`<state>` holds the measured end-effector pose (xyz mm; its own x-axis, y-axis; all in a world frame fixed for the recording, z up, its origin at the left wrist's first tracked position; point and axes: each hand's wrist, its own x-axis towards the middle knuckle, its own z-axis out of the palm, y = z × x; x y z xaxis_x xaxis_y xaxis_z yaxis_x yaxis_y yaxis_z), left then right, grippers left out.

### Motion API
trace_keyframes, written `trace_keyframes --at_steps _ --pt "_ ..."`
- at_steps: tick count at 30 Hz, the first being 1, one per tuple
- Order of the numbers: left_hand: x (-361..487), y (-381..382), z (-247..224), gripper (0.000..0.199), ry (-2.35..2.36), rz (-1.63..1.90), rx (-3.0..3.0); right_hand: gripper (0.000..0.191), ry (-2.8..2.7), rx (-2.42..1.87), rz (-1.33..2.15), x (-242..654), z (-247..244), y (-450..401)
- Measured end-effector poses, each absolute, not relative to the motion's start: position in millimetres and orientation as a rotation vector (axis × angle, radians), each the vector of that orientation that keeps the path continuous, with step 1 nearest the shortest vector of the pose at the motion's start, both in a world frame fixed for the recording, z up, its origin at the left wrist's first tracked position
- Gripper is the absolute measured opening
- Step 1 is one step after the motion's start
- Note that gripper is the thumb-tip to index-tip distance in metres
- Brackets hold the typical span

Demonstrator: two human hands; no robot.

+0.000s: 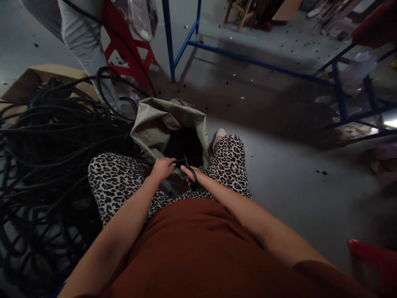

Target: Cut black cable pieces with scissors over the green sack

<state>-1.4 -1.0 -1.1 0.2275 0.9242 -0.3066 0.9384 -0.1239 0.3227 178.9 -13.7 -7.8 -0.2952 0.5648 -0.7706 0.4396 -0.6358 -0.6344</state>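
Note:
Between my knees stands a pale green woven sack (151,120) with its mouth spread wide and a dark inside. Over its near rim, my left hand (163,169) is closed on a black rubber cord (179,161), whose end points to the right. My right hand (194,174) grips a pair of scissors (194,177) by the black handles. The blades point up and away, close to the cord's end; whether they touch it I cannot tell. To my left lies a large tangled heap of black cord (62,136).
Behind the heap is a cardboard box (58,71), with another person's grey-trousered leg (82,41) beside it. A red stool (124,45) and a blue metal table frame (229,51) stand ahead. Small dark scraps dot the floor. A red plastic edge (369,252) shows at lower right.

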Motion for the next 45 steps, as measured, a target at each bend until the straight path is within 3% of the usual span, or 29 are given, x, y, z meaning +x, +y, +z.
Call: trace_keyframes --at_steps 15,29,45 --pt "-3.2 -0.7 -4.6 0.035 1.697 0.001 2.054 0.052 -1.311 -1.786 2.078 179.2 -8.7 -13.5" --pt "1.7 -0.5 -9.0 0.036 1.733 -0.078 1.972 0.045 -1.539 -1.926 1.816 181.2 -13.7 -15.0" --pt "-0.2 -2.3 -11.1 0.035 1.765 -0.133 2.054 0.043 -1.567 -1.939 1.85 183.7 -10.9 -16.0"
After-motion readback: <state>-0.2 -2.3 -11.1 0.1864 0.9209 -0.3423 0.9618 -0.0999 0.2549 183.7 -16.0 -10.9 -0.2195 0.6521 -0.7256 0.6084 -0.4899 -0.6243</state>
